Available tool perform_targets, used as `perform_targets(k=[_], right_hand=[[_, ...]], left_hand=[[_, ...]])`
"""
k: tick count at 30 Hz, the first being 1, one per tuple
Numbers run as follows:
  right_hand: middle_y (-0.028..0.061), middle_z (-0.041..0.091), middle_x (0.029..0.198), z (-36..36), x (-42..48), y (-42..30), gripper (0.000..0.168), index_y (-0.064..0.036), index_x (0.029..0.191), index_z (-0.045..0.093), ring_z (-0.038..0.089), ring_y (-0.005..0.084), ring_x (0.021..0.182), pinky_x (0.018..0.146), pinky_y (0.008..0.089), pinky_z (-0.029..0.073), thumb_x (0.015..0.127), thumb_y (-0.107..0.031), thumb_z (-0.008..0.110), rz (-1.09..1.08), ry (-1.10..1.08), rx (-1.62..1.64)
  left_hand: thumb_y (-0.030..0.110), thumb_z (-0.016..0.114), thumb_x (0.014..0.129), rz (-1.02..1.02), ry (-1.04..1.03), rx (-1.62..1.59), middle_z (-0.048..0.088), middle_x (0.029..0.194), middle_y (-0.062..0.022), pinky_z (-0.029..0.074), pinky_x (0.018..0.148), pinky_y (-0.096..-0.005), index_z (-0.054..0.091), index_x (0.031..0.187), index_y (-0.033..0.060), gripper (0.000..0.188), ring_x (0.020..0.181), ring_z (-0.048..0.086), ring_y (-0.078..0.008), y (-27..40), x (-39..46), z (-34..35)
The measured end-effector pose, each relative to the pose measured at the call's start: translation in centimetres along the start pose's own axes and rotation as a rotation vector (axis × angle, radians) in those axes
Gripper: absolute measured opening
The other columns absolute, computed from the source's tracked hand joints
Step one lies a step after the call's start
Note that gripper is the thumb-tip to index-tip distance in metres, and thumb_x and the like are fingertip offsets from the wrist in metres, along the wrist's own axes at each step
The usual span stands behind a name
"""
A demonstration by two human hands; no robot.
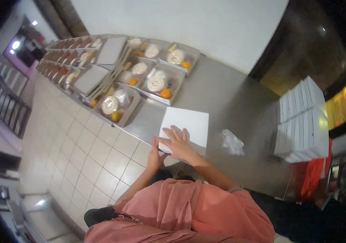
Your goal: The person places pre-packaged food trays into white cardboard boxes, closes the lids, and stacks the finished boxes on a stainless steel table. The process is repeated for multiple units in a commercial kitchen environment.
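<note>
A closed white cardboard box (191, 124) sits near the front edge of the steel table before me. My right hand (177, 145) lies on its lid with the fingers spread and the palm down. At the box's near left corner, my left hand (155, 158) holds the side, its fingers up along the edge and its thumb at the front. The fingertips of the left hand meet the thumb side of the right. The box's contents are hidden. To the right of the box lies a crumpled clear plastic bag (233, 142).
Open cardboard boxes (164, 83) with wrapped food and oranges stand left of the closed box. Beyond them are grey flat-topped boxes (111, 50) and rows of more filled boxes (69, 56). Stacked white boxes (302, 121) stand at the right. The steel table (221, 91) meets a white wall.
</note>
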State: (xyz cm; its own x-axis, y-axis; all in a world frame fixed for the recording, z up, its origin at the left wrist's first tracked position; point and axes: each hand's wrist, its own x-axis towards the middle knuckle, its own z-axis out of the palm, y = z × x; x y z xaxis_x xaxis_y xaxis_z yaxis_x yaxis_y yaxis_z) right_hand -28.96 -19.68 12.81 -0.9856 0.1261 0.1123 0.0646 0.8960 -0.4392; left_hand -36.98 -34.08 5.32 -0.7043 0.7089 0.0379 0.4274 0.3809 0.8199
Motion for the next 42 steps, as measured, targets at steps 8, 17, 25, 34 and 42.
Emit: perform_targets(k=[8,17,25,34,42], right_hand=[[0.0082,0.029,0.138,2.8,0.0,0.0,0.054,-0.032,0.118,0.052,0.020,0.0343,0.131,0.094,0.0687,0.012,0.070,-0.010,0.062,-0.013,0.024,-0.119],[0.0064,0.031,0.138,-0.2,0.5,5.0,0.051,-0.035,0.116,0.054,0.019,0.0338,0.131,0.097,0.0670,0.011,0.072,-0.009,0.057,0.192,-0.008,-0.298],[0.0065,0.032,0.138,-8.1,0.2,15.2,0.057,-0.032,0.118,0.052,0.022,0.0341,0.131,0.099,0.0649,0.015,0.064,-0.023,0.070,0.273,-0.176,-0.411],[0.0064,0.056,0.108,-1.3,13.8,8.5,0.025,-0.010,0.100,0.061,0.049,0.0254,0.106,0.086,0.0442,0.036,0.076,-0.016,0.060,0.314,0.161,-0.145],[0.0056,0.051,0.081,4.3,20.3,8.5,0.010,-0.010,0.083,0.057,0.050,0.0240,0.084,0.074,0.0385,0.039,0.076,-0.013,0.050,0.391,0.366,-0.276]], left_hand=[[0.011,0.074,0.067,-0.175,0.062,0.019,0.060,0.102,-0.0226,0.049,0.072,-0.0426,0.017,0.134,0.0083,0.088,0.091,0.059,-0.0397,-2.7,0.8,2.2],[0.005,0.064,0.073,-0.016,0.016,-0.032,0.058,0.109,-0.0151,0.047,0.078,-0.0397,0.034,0.129,0.0086,0.063,0.093,0.059,-0.0319,-4.6,3.6,-4.9],[0.008,0.059,0.076,0.198,0.415,0.266,0.059,0.099,-0.0152,0.043,0.081,-0.0428,0.052,0.107,0.0070,0.032,0.091,0.056,-0.0335,-3.2,20.8,-20.4],[0.008,0.054,0.073,0.459,0.271,0.861,0.058,0.106,-0.0075,0.038,0.092,-0.0458,0.063,0.086,0.0091,0.016,0.106,0.052,-0.0240,-9.3,43.5,-28.5],[0.016,0.058,0.074,0.468,0.162,0.825,0.059,0.103,-0.0032,0.027,0.100,-0.0500,0.062,0.084,0.0133,0.010,0.112,0.048,-0.0211,-9.4,47.9,-30.3]])
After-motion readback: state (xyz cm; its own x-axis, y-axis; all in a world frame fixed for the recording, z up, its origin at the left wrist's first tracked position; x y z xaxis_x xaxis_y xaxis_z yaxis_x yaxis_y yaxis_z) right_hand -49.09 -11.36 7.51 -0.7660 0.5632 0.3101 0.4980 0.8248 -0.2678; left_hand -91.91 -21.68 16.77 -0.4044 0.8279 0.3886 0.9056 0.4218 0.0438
